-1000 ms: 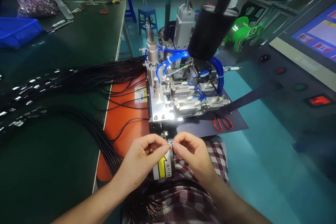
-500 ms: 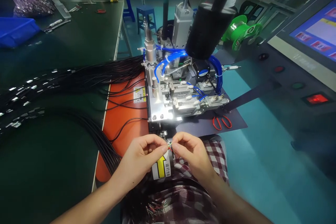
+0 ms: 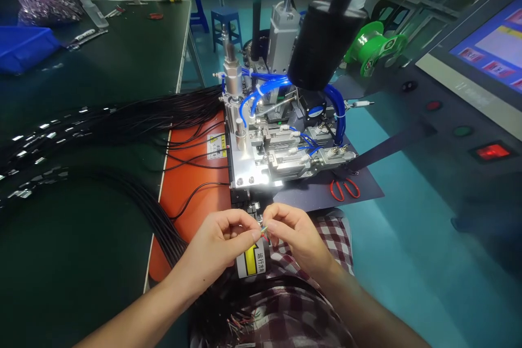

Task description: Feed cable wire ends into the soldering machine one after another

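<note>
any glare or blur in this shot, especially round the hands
Head view: glare whitens part of the metal plate; head view: the coloured wires between the left hand and right hand are too small to separate; head view: the screen at right looks stretched and soft.

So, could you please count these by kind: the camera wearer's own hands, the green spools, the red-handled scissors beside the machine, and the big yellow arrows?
Own hands: 2 (left hand, right hand)
Green spool: 1
Red-handled scissors: 1
Big yellow arrow: 1
Total: 5
</note>
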The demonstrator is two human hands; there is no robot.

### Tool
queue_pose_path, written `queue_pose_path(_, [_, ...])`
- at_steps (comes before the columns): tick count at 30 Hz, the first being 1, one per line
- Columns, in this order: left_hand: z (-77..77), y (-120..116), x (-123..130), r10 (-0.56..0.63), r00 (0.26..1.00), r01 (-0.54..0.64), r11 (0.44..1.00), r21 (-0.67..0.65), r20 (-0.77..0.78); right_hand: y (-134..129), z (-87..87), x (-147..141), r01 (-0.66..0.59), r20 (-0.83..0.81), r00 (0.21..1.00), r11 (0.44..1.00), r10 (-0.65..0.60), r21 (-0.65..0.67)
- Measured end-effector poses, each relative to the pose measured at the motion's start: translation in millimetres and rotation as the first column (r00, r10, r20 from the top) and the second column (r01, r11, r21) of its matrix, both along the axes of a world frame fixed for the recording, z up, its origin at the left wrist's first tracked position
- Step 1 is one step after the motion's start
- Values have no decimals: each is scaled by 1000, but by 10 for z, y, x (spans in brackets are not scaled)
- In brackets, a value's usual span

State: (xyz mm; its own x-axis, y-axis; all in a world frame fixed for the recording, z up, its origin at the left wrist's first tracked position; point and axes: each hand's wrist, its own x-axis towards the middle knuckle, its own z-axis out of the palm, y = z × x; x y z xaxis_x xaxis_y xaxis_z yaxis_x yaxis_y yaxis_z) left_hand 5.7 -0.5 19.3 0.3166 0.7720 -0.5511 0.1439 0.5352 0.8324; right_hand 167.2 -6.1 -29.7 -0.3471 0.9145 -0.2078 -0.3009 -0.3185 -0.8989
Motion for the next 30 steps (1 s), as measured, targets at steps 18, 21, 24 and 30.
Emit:
queue_pose_path(18, [-54,-27,23,49,998,-49,999,-4,-32,-61,53,-80,125,113,986,991,-120,-45])
queue_pose_path(21, [-78,-32,10,51,999,-51,999,-10,-19,-74,57,-83,144,115,984,988,-137,-58])
queue_pose_path(24, [-98,-34,-6,48,999,-48,999,-9,-24,-74,69,-78,145,117,984,987,-136,-69])
queue_pose_path(30, [-113,-33,0,39,999,-39,999,-2,-26,-52,74,-74,127,116,986,989,-118,-74])
